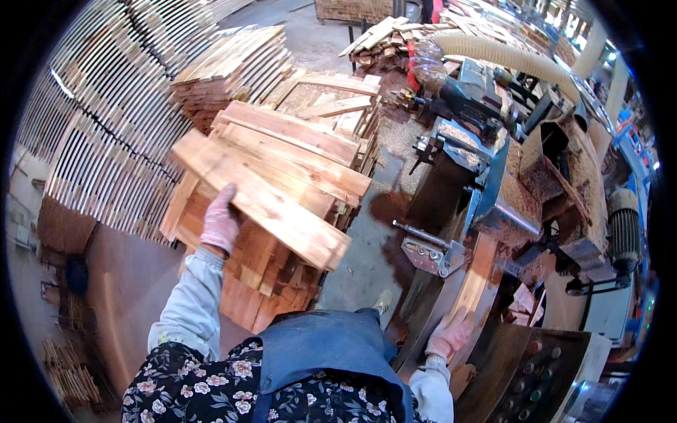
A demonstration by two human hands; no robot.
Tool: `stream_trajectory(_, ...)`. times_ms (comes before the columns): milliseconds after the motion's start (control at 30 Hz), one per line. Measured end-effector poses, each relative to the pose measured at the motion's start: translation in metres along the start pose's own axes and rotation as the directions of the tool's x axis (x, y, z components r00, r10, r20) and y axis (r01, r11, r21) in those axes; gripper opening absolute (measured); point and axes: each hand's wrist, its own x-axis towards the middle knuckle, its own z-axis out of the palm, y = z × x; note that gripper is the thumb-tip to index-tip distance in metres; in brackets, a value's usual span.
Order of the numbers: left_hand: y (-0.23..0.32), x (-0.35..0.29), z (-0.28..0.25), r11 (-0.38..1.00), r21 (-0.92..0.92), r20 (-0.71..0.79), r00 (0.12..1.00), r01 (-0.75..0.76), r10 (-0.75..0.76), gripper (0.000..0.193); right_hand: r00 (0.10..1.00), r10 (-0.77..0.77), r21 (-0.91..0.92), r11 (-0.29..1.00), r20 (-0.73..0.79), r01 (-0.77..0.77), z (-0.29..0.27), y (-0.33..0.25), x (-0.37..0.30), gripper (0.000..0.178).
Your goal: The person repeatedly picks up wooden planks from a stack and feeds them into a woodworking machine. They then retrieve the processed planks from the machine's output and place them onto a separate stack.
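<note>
My left hand [220, 222], in a pinkish work glove, is closed round the edge of a wooden board [285, 215]. That board is held tilted over a stack of similar boards [303, 151], and its ends are slightly blurred. On the right, a narrow wooden board [477, 275] lies along the bed of a woodworking machine [511, 190], its far end by the metal roller. My right hand [451, 333], gloved too, rests on the near part of this board with fingers stretched along its top. The fingers' undersides are hidden.
Tall stacks of spaced boards [106, 106] stand at the left. A control panel with buttons [539, 374] sits right of my right hand. A ribbed cream hose [504, 53] arches over the machine, near an electric motor [623, 229]. Sawdust covers machine parts and floor.
</note>
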Motion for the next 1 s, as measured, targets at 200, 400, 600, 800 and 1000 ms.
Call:
stream_trajectory(200,-0.071,-0.049,0.114,0.946,0.310,0.264,0.964,-0.093,0.008,0.030,0.951,-0.308,0.782,0.593,-0.002,0.193,-0.046,-0.082,0.047,0.072)
stream_trajectory(400,-0.170,-0.124,0.184,0.882,0.462,0.431,0.846,0.093,-0.315,0.044,0.866,-0.494,0.445,0.761,-0.073,0.472,-0.110,-0.136,-0.034,0.114)
stream_trajectory(600,-0.126,-0.117,0.160,0.841,0.539,0.624,0.691,-0.042,-0.365,0.059,0.999,0.017,0.187,0.982,-0.031,-0.011,-0.033,-0.008,-0.185,0.114)
stream_trajectory(800,-0.075,0.065,-0.005,0.662,0.487,0.258,0.818,-0.569,0.513,0.029,0.849,0.524,-0.072,0.851,0.071,-0.519,0.014,0.066,-0.298,0.120)
stream_trajectory(1000,-0.026,0.151,-0.117,0.988,0.091,-0.004,0.992,0.127,-0.127,0.007,0.883,0.452,-0.008,0.890,-0.123,-0.456,0.002,0.042,-0.173,0.120)
